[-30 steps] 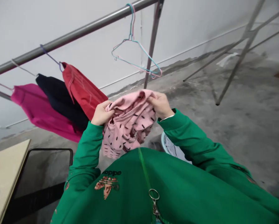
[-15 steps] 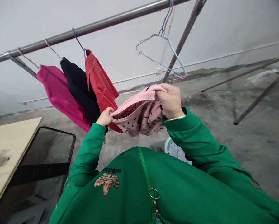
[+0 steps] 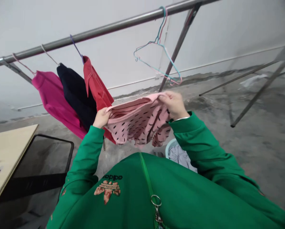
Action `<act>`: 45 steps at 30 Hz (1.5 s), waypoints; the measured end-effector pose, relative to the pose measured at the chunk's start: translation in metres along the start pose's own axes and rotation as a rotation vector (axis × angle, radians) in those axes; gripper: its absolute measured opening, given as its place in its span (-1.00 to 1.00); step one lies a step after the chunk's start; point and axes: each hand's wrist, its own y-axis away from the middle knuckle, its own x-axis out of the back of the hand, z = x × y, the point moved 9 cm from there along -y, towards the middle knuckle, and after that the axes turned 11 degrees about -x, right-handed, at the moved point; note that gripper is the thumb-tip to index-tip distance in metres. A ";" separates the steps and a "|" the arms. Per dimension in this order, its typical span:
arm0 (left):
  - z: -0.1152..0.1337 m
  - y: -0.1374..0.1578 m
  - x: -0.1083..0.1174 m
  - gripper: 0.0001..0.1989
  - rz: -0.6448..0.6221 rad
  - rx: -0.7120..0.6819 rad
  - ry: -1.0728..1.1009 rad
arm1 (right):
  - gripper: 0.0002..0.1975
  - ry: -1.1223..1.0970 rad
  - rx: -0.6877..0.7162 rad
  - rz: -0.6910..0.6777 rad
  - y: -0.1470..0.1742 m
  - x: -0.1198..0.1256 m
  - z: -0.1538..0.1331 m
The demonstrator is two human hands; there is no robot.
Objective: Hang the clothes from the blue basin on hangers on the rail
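A pink garment with black dashes (image 3: 135, 125) is stretched between my two hands in the middle of the view; its exact kind is unclear. My left hand (image 3: 101, 118) pinches one end of its plain pink band. The other end of that band is gripped by my right hand (image 3: 174, 104). Below the band the cloth hangs in folds. Just behind my left hand hangs a red garment (image 3: 97, 84). Above and beyond my right hand, a blue hanger (image 3: 172, 62) and a pink hanger (image 3: 165, 23) hang together with nothing on them.
A metal rail (image 3: 123, 25) runs across the top, carrying also a navy garment (image 3: 73, 90) and a magenta garment (image 3: 53, 92). Below my right forearm stands a light-blue basin (image 3: 167, 149) with grey cloth. At left is a wooden table (image 3: 11, 143); rack legs (image 3: 259, 92) stand at right.
The pink garment's band has been drawn wider and straighter, with its dashed front turned more toward me. Both hands still grip it. The view has shifted slightly, the rail appearing lower.
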 end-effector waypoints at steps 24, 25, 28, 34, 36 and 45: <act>0.042 0.101 -0.093 -0.40 -0.675 0.275 0.443 | -0.55 1.394 0.148 0.352 -0.143 0.011 -0.089; 0.042 0.102 -0.091 -0.39 -0.666 0.275 0.445 | -0.58 1.447 0.122 0.337 -0.152 0.012 -0.084; 0.040 0.103 -0.085 -0.40 -0.619 0.273 0.429 | -0.71 1.544 0.084 0.284 -0.169 0.015 -0.071; 0.030 0.104 -0.081 -0.39 -0.606 0.324 0.420 | -0.72 1.597 0.111 0.272 -0.178 0.020 -0.064; 0.025 0.103 -0.082 -0.36 -0.605 0.340 0.418 | -0.72 1.584 0.128 0.273 -0.178 0.021 -0.065; 0.031 0.093 -0.093 -0.44 -0.613 0.315 0.443 | -0.67 1.472 0.294 0.322 -0.163 0.018 -0.092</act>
